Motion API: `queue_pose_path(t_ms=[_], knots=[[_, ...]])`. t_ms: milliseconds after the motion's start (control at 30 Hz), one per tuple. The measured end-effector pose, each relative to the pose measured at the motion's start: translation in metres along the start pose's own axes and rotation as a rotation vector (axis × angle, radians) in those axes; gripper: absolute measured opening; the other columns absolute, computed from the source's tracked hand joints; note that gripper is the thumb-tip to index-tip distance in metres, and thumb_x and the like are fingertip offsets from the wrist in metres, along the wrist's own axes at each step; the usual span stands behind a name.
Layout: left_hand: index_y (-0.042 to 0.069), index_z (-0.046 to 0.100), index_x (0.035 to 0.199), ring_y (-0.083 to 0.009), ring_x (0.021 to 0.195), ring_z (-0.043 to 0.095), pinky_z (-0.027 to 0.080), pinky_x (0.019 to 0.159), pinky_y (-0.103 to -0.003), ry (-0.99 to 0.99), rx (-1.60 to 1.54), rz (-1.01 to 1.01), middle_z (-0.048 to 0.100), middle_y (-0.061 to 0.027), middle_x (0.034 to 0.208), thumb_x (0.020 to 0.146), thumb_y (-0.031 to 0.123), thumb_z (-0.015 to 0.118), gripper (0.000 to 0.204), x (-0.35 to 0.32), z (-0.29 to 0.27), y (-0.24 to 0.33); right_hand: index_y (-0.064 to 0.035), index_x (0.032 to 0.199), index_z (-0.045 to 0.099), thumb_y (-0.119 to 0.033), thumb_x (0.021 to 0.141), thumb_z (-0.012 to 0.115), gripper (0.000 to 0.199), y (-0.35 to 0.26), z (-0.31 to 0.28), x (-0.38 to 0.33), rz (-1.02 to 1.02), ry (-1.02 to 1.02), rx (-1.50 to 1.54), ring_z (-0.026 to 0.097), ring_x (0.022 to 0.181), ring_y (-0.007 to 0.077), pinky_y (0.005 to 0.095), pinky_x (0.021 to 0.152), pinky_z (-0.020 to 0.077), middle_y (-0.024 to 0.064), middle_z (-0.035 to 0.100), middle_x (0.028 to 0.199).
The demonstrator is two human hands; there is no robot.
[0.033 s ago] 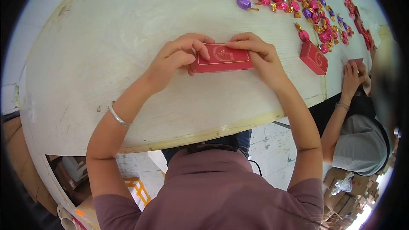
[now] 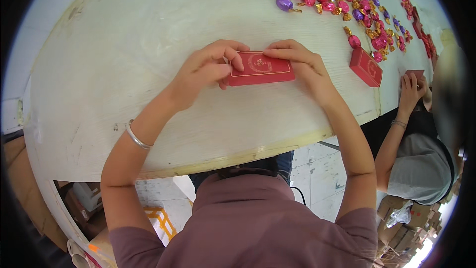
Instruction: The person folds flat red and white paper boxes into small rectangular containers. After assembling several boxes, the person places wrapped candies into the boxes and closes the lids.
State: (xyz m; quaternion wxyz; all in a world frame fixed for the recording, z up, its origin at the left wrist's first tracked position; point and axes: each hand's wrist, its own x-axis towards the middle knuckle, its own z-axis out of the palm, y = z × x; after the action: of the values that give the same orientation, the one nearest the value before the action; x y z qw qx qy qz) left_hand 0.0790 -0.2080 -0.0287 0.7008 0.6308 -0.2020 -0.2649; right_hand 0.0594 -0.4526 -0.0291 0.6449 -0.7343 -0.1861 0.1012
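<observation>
A flat red box (image 2: 260, 68) with a gold emblem and gold border lies on the white wooden table (image 2: 139, 44). Both of my hands grip it. My left hand (image 2: 206, 69) wraps its left end, fingers curled over the top edge and thumb on the near side. My right hand (image 2: 302, 62) holds its right end, fingers laid along the top edge. A silver bangle (image 2: 136, 138) sits on my left wrist.
A second red box (image 2: 366, 67) lies to the right. Several pink, purple and gold foil-wrapped sweets (image 2: 342, 2) are spread across the far right of the table. A co-worker in a grey top (image 2: 421, 166) sits at the right, hands (image 2: 411, 89) on another red box. The table's front edge (image 2: 238, 156) is near me.
</observation>
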Motion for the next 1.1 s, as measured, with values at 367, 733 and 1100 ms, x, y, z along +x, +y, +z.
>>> queue_pose_path(t_ms=[367,733,1100], knots=[[0.008,0.052,0.117,-0.0175,0.097,0.052,0.046,0.078,-0.028,0.002,0.579,0.223,0.049,-0.0074,0.113,0.080,0.007,0.060,0.038,-0.002,0.015,0.012,-0.0041,0.124,0.048,-0.015,0.081,0.059,0.045,-0.018,0.010,-0.006,-0.104,-0.074,-0.353,0.052,0.103,0.0259,0.0333,0.085,0.0440,0.0140,0.049,0.115],[0.012,0.055,0.117,-0.0280,0.099,0.055,0.050,0.076,-0.033,0.079,1.027,0.415,0.047,-0.0120,0.122,0.082,0.009,0.056,0.036,-0.011,0.019,-0.004,-0.0124,0.128,0.045,-0.012,0.084,0.054,0.045,-0.012,0.017,-0.014,-0.215,-0.055,-0.716,0.050,0.104,0.0335,0.0365,0.086,0.0430,0.0167,0.042,0.126],[0.016,0.055,0.118,-0.0258,0.097,0.054,0.046,0.081,-0.037,0.127,1.497,0.589,0.048,-0.0104,0.123,0.067,0.014,0.066,0.053,-0.016,0.019,-0.007,-0.0120,0.130,0.042,-0.026,0.075,0.061,0.060,-0.014,0.016,-0.014,-0.339,-0.101,-1.180,0.046,0.111,0.0289,0.0384,0.091,0.0369,0.0170,0.037,0.133]])
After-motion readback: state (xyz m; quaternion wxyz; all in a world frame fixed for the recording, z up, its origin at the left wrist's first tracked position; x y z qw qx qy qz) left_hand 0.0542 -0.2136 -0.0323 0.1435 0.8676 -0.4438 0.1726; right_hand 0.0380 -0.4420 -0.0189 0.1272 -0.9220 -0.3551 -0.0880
